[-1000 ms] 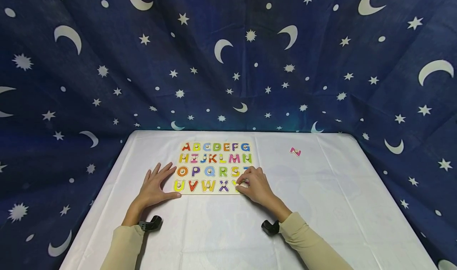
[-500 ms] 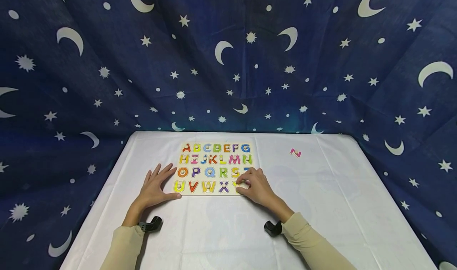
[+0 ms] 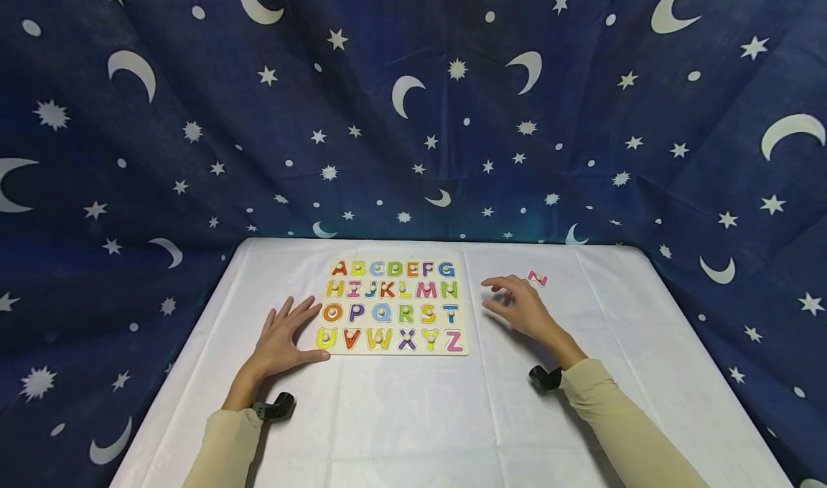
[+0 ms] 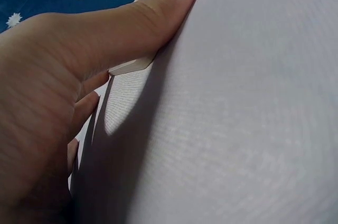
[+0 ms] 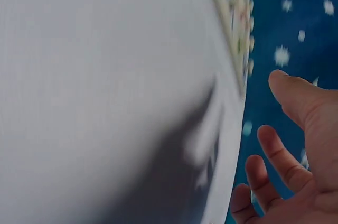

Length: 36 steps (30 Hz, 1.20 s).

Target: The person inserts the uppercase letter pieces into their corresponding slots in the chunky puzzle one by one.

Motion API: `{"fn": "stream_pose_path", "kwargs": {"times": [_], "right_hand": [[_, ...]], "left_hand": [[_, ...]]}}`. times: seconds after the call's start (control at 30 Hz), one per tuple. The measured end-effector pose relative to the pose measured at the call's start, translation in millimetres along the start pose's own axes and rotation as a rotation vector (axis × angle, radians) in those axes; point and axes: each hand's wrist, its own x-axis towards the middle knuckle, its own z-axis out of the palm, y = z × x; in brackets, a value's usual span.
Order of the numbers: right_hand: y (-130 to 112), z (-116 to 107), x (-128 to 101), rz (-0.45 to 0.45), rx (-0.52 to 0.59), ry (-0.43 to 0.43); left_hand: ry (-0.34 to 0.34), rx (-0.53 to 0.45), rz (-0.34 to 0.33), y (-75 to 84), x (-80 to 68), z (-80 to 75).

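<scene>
An alphabet puzzle board is steadied at its corner by the flat, spread left hand. The empty, loosely spread right hand is held near a loose pink letter piece on the tabletop; a pinch at its edges seems best.

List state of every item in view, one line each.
alphabet puzzle board: flat on the table, every slot A to Z filled.
loose pink piece: on the cloth right of the board, untouched.
left hand: fingers straight, thumb against the board's near-left corner.
right hand: fingers relaxed, holding nothing, beside the loose pink piece.
white tablecloth: spread flat, lightly creased.
</scene>
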Motion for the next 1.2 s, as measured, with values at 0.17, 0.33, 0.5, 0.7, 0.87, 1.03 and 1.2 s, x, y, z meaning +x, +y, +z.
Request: {"fn": "stream_pose_path", "kwargs": {"times": [0.17, 0.33, 0.5, 0.7, 0.87, 1.03, 1.2], "right_hand": [[33.6, -23.0, 2.6, -0.004, -0.041, 0.075], [58.0, -39.5, 3.9, 0.001, -0.077, 0.123], [71.7, -49.4, 2.9, 0.079, -0.121, 0.137], [83.8, -56.4, 2.5, 0.076, -0.126, 0.168], [95.7, -59.7, 2.9, 0.051, -0.145, 0.156], [97.1, -58.2, 6.9, 0.076, -0.150, 0.124], [94.8, -56.4, 8.7, 0.139, -0.147, 0.117]], "left_hand": [[-0.003, -0.003, -0.007, 0.5, -2.1, 0.4], [0.000, -0.005, -0.002, 1.8, -2.6, 0.2], [-0.002, -0.012, 0.005, 2.1, -2.0, 0.3], [0.005, -0.011, 0.011, 1.5, 0.3, -0.5], [0.001, -0.014, 0.014, 2.0, 1.2, -2.3], [0.000, -0.014, 0.012, 0.7, 1.4, -2.3], [0.002, -0.013, 0.014, -0.8, 0.9, -0.4]]}}
